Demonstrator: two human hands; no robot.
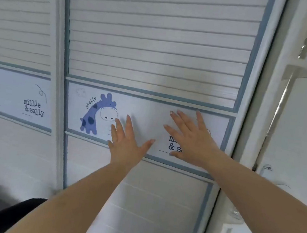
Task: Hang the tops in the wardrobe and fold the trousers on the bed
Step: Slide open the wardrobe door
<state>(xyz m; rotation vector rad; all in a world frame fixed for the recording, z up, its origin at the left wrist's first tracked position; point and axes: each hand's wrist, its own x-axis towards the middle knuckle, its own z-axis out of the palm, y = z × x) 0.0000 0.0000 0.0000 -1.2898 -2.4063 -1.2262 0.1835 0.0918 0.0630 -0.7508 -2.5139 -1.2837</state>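
Observation:
A white sliding wardrobe door (157,40) with blue trim fills the view, slatted above and below a picture band with a blue giraffe (95,113). My left hand (126,144) lies flat on that band, fingers spread, just right of the giraffe. My right hand (194,140) is pressed flat on the same band further right, covering part of the printed words. Neither hand holds anything. No tops, trousers or bed are in view.
A second wardrobe door (19,43) with the same band stands to the left, set slightly behind. The white wardrobe frame (251,127) runs down the right edge of the door. Beyond it is a white wall or door with a handle (268,171). Dark fabric (13,215) shows at the bottom left.

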